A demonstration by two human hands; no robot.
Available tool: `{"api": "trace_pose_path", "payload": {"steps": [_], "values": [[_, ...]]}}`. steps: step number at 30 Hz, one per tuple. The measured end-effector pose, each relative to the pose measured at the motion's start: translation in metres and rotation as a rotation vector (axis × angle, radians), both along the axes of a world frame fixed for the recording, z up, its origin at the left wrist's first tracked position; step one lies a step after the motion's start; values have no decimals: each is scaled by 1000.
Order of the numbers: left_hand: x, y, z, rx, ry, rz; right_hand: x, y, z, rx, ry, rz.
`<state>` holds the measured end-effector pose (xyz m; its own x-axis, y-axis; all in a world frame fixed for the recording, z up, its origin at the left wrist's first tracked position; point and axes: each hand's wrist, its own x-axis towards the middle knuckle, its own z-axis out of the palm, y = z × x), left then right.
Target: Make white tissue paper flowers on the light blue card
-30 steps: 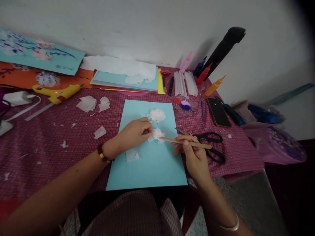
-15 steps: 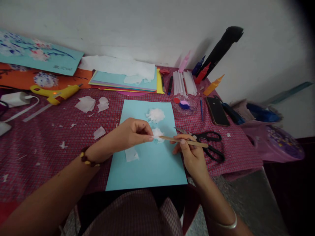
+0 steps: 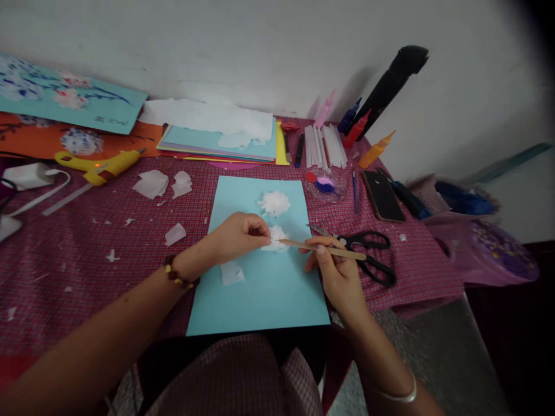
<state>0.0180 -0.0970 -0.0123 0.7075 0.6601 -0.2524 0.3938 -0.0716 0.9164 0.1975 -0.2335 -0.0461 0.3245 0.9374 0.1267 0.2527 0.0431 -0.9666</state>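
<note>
A light blue sheet of paper (image 3: 255,306) lies in front of me. Near its top sits a ruffled white paper flower (image 3: 276,203). Just below is a second, smaller white paper flower (image 3: 278,236), partly covered by my fingers. My left hand (image 3: 240,236) pinches at this flower's left edge; whatever is between the fingertips is too small to make out. In my right hand (image 3: 336,268) is a flat wooden stick (image 3: 333,251), its tip touching the lower flower. A cut piece of white tissue paper (image 3: 232,273) rests on the sheet below my left hand.
Black-handled scissors (image 3: 368,240) lie right of the sheet, beside a phone (image 3: 384,196). A yellow glue gun (image 3: 99,167) and tissue pieces (image 3: 151,183) are at left. Behind are stacked coloured papers (image 3: 221,141), glue sticks (image 3: 325,145) and paint bottles (image 3: 377,149).
My left wrist and forearm have shifted slightly right and down, while the fingertips stay at the lower flower. The right hand with the stick has hardly moved.
</note>
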Motion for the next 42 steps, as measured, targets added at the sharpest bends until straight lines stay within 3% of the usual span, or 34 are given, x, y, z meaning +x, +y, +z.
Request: {"api": "trace_pose_path", "payload": {"steps": [6, 9, 15, 18, 25, 30, 34, 42], "values": [[-24, 8, 23, -157, -93, -281, -1, 1, 1, 6, 0, -2], [-24, 10, 22, -116, -80, -346, -2, 1, 2, 10, -4, -6], [3, 6, -9, 246, 66, -220, -3, 0, 3, 16, -20, -3], [8, 5, -16, 333, 89, -152, -2, 0, 2, 18, -23, -8], [6, 6, -19, 379, 86, -153, -1, -4, 0, 49, 5, -28], [7, 5, -21, 402, 93, -147, -4, -11, 1, 164, 30, -97], [7, 4, -21, 391, 71, -135, -9, -14, 2, 223, -136, 12], [6, 5, -20, 394, 46, -151, -8, -12, 2, 186, -311, 148]]}}
